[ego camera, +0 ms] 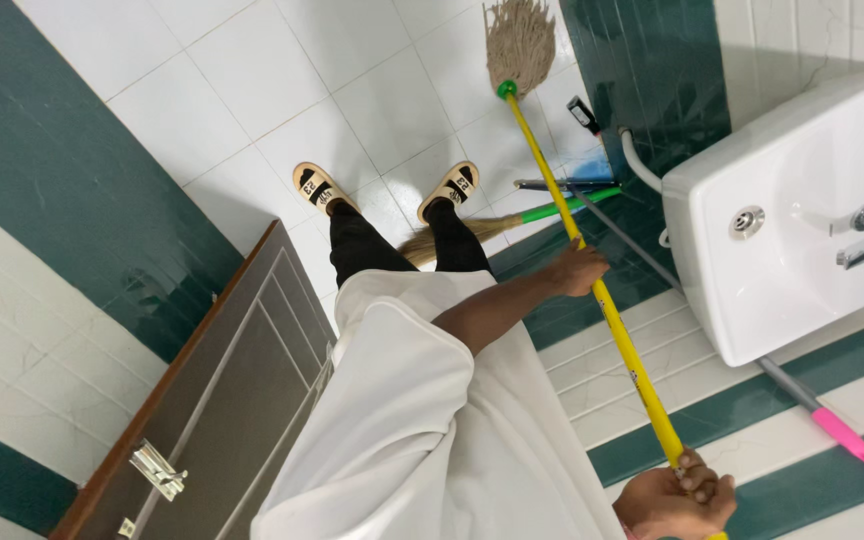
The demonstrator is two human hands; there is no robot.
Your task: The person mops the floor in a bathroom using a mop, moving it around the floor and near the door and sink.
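Yellow-handled mop slants across the frame, its stringy head down on the white floor tiles at twelve o'clock. The left hand is wrapped around the shaft mid-way, fingers clenched on it. At five o'clock the right hand grips the upper end, fingers curled tight. At two o'clock from the left hand, a green-handled broom leans beside a grey pole with a pink grip. White washbasin at three o'clock, brown door at eight.
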